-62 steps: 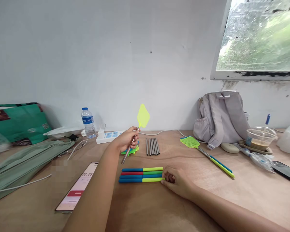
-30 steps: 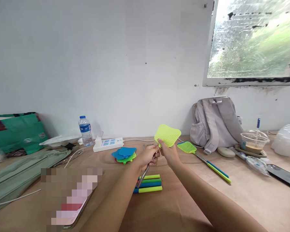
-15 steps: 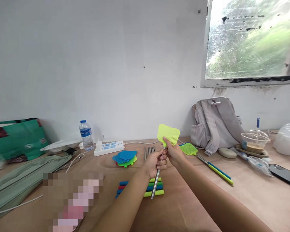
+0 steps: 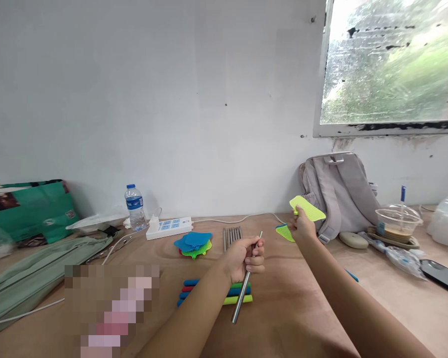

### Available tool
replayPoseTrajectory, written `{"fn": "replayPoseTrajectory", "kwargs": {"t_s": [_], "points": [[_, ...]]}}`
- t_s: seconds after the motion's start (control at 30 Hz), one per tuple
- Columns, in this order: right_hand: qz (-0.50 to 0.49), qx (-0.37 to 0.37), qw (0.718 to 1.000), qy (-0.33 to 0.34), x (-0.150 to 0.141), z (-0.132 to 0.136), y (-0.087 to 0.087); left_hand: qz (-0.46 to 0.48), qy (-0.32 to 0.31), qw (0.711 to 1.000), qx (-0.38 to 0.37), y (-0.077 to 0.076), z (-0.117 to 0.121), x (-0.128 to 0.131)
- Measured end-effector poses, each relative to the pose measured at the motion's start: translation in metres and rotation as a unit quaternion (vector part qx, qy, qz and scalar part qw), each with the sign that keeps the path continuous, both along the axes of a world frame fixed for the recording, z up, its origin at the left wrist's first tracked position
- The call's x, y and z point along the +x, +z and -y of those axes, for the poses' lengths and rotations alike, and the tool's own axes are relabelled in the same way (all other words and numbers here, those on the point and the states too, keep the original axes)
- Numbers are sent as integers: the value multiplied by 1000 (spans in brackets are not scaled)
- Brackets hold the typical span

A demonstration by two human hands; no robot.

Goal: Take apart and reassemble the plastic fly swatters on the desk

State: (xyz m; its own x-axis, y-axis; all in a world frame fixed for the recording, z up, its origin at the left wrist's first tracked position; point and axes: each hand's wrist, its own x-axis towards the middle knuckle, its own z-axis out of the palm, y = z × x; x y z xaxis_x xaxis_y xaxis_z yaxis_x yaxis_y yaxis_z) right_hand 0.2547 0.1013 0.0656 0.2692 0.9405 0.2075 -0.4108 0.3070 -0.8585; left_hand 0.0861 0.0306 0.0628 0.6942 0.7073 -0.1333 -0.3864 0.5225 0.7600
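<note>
My left hand (image 4: 245,258) is wrapped round a slim metal rod (image 4: 241,301), which slants with its thicker end low and its thin tip showing above my fingers. My right hand (image 4: 301,226) pinches a yellow-green fly swatter head (image 4: 308,209), apart from the rod. Beneath the right hand, a green mesh swatter head (image 4: 284,232) lies on the table, partly covered by the hand. Several coloured handles (image 4: 239,300) lie side by side below my left hand, partly hidden by that arm. Behind it are several metal rods (image 4: 230,235). Blue and green swatter heads (image 4: 196,241) are piled to the left.
A white power strip (image 4: 169,227) and a water bottle (image 4: 135,209) stand near the wall. On the right are a grey backpack (image 4: 339,194), a cup with a straw (image 4: 397,222) and a phone (image 4: 442,276). A green bag (image 4: 41,214) and greenish cloth (image 4: 33,283) lie left.
The yellow-green swatter head has come away from the rod and moved right in my right hand, toward the backpack. My left hand stays near its place, still gripping the rod.
</note>
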Motion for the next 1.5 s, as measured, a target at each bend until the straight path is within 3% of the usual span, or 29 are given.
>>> {"fn": "replayPoseTrajectory", "kwargs": {"t_s": [0.13, 0.23, 0.4, 0.5, 0.77, 0.9, 1.03, 1.17, 1.27, 1.33, 1.37, 1.4, 1.43, 1.5], "points": [[2, -30, 999, 30, 19, 3, 6, 46, 35, 997, 47, 13, 0, -9], [-2, -45, 997, 66, 3, 9, 9, 46, 44, 996, 59, 16, -6, -18], [-21, -40, 977, 208, -30, 29, 18, 40, 105, 993, 43, 16, -9, -26], [-5, -25, 966, 257, -39, 42, 24, 32, 108, 992, 56, 19, -7, -26], [106, 34, 952, 285, -50, 60, 27, -21, 117, 981, 155, 34, 3, -23], [198, 56, 936, 285, -56, 63, 23, -32, 207, 966, 151, 31, 0, -20], [342, 119, 896, 257, -57, 66, 19, 20, 328, 939, 96, 26, -8, -20], [537, 186, 808, 156, -56, 65, 11, 118, 365, 921, 72, 25, -16, -29], [571, 221, 774, 164, -56, 58, 3, 96, 400, 908, 78, 24, -28, -41], [575, 231, 764, 181, -55, 50, -4, -17, 481, 872, 92, 21, -39, -54], [580, 228, 760, 184, -54, 46, -8, -89, 532, 835, 106, 19, -46, -63], [586, 220, 758, 180, -53, 41, -12, -174, 587, 779, 134, 16, -53, -73], [592, 205, 761, 169, -51, 35, -17, -210, 612, 748, 148, 13, -59, -85], [600, 145, 776, 129, -47, 22, -29, -261, 627, 719, 150, 4, -69, -112]]}}
